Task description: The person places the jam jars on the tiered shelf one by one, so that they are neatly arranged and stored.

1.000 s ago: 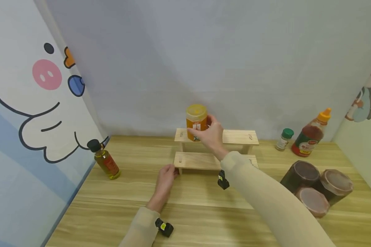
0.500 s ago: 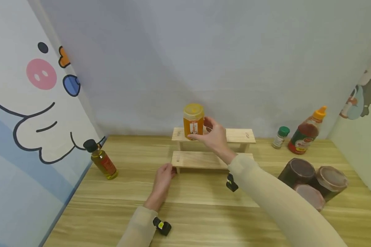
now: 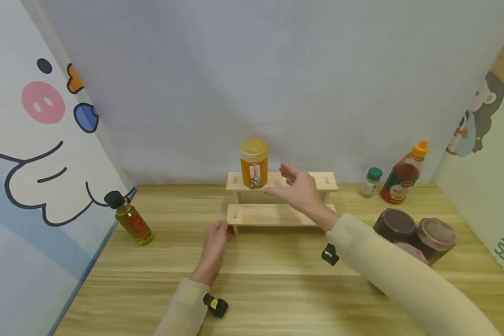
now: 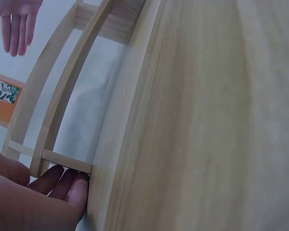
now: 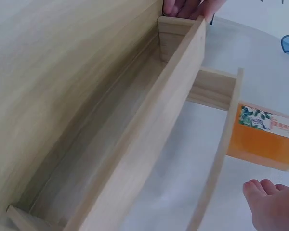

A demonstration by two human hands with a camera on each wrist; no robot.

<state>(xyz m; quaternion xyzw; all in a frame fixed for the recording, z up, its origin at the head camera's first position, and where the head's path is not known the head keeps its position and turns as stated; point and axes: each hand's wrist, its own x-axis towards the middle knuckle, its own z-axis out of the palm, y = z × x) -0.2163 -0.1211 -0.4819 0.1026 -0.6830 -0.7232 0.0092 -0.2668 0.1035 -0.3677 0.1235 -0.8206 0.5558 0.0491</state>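
Observation:
On the upper tier of a two-step wooden rack (image 3: 273, 214), near its left end, an orange honey jar (image 3: 254, 169) with a yellow lid stands upright. Just right of the jar my right hand (image 3: 301, 190) has its thumb and fingers spread, with nothing between them. The right wrist view shows a gap between these fingers (image 5: 265, 186) and the jar's orange side (image 5: 265, 139). My left hand (image 3: 214, 239) holds the left end of the lower tier. Seen from the left wrist, its fingers (image 4: 62, 185) curl against the rack's leg while the thumb lies by the plank edge.
An oil bottle (image 3: 134, 224) with a black cap stands at the left. Toward the back right are a green-capped shaker (image 3: 369, 183) and a red sauce bottle (image 3: 403, 179). Several dark lidded jars (image 3: 437, 235) cluster beside the right forearm. A grey wall (image 3: 319, 93) rises behind the rack.
My right hand has let go of the honey jar and drawn off to the right, its fingers widening. The jar stays on the upper tier. The left hand keeps its place at the rack; the head view shifts slightly.

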